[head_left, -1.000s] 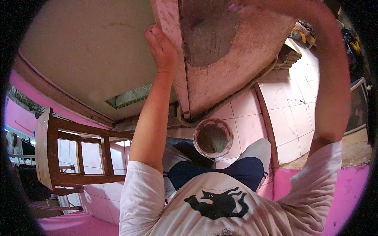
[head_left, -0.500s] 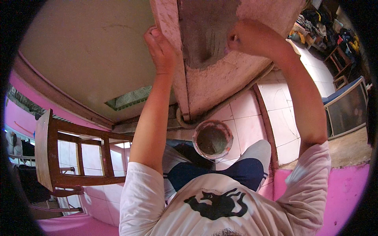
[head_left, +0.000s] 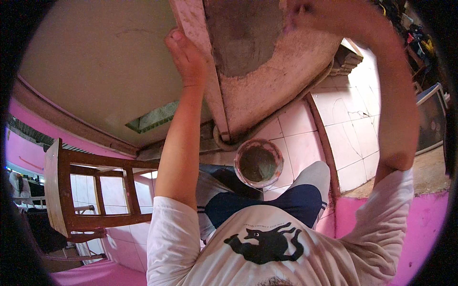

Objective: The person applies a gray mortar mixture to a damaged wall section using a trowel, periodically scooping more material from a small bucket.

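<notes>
Fingers curled, my left hand [head_left: 187, 57] grips the left edge of a long pale board [head_left: 213, 93] that stands along the corner of a pinkish, rough wall [head_left: 267, 93]. My right hand [head_left: 309, 18] is raised at the upper right, closed and smeared by motion. It is beside a wet grey plaster patch [head_left: 243, 43] on the wall; what it holds is too blurred to make out. Below, between my knees, a round bucket [head_left: 277, 178] with a smeared rim holds grey mix.
A wooden chair [head_left: 58, 190] lies or stands at the left. Pale floor tiles [head_left: 300, 152] extend right of the bucket. A hose-like tube [head_left: 281, 121] runs along the wall's foot. At the far right is a dark-panelled, light-framed object [head_left: 431, 119].
My right hand has moved up and to the right across the wall. My left hand keeps its hold on the board, while the view has shifted slightly.
</notes>
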